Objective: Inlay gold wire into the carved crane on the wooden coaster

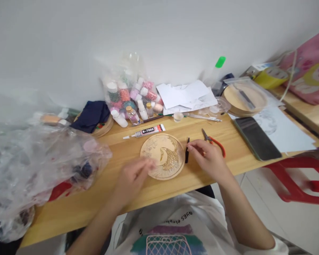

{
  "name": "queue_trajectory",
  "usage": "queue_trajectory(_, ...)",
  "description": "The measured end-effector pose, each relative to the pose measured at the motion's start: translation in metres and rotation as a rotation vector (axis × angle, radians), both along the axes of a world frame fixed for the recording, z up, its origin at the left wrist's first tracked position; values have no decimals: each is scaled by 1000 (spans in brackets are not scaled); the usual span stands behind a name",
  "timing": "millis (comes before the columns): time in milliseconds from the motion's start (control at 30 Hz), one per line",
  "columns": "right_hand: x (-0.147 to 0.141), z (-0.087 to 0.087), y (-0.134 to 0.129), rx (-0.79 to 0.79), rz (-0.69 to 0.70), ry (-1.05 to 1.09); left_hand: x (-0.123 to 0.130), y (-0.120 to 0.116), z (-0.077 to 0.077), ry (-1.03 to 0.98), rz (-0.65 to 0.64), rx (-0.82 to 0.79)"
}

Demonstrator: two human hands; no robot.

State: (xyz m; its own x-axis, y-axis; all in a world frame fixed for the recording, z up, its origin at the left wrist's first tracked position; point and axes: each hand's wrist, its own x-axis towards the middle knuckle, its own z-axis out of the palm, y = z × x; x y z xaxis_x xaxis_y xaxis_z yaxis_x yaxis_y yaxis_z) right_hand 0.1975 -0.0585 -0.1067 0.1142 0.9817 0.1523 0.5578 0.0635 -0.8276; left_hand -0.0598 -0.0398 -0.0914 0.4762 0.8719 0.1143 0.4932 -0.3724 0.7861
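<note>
A round wooden disc (155,154) with a raised gold bird-like pattern lies flat on the table. Over its left edge is my left hand (134,177), smeared by motion, thumb and fingertips drawn together; anything between them is too small or blurred to name. Just right of the disc, my right hand (208,157) is closed in a pinch, and what it holds cannot be made out. Its fingertips are by a slim black tool (186,156). Orange-handled pliers (218,145) lie partly hidden behind this hand. Above the disc rests a B-7000 glue tube (149,131).
Bagged jars of coloured grains (124,94) stand against the wall, beside white papers (183,94). A crumpled plastic bag (55,159) covers the left side. To the right are a phone (257,138) and round wooden pieces (244,101). A red stool (289,180) stands beyond the table edge.
</note>
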Motion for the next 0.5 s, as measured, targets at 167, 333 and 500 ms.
queue_trajectory(167,-7,10,13,-13,-6,75,-30,76,-8,369,-76,424)
queue_trajectory(333,-10,4,6,-24,-37,162,-33,104,-36,360,-207,494)
queue_trajectory(500,-3,-4,-10,-96,-89,297,-35,111,-47,328,-211,554)
